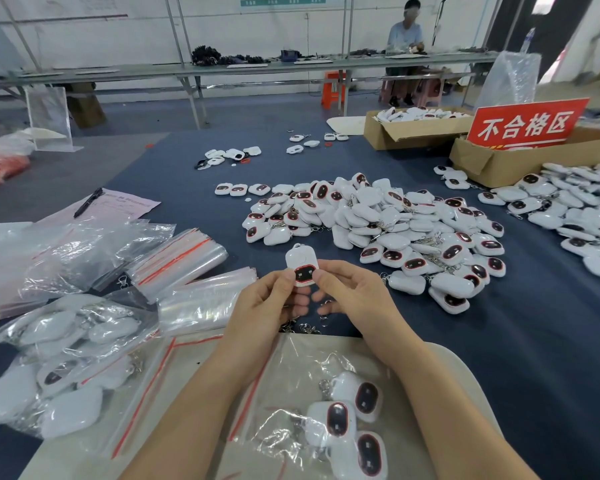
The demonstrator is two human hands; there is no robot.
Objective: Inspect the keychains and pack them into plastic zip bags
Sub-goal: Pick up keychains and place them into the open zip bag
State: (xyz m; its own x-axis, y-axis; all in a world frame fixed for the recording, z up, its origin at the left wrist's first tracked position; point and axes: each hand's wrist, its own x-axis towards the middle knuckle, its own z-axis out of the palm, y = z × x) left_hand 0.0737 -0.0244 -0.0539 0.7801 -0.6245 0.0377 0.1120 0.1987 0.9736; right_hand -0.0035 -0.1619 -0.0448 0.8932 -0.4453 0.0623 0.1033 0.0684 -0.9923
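My left hand (264, 306) and my right hand (352, 292) together pinch one white keychain (300, 263) with a black, red-rimmed face, held upright above the table. Its metal ring hangs hidden behind my fingers. A big pile of the same keychains (388, 230) lies just beyond and to the right. Below my wrists an open zip bag (312, 410) holds several keychains. Stacks of empty zip bags (187, 261) with red seal lines lie to the left. A filled bag (59, 362) sits at the near left.
A second heap of keychains (575, 209) spreads at the right under a cardboard box (520, 157) with a red sign (527, 124). Another box (413, 128) stands behind it. A pen on pink paper (94, 202) lies far left. A person sits at the back bench.
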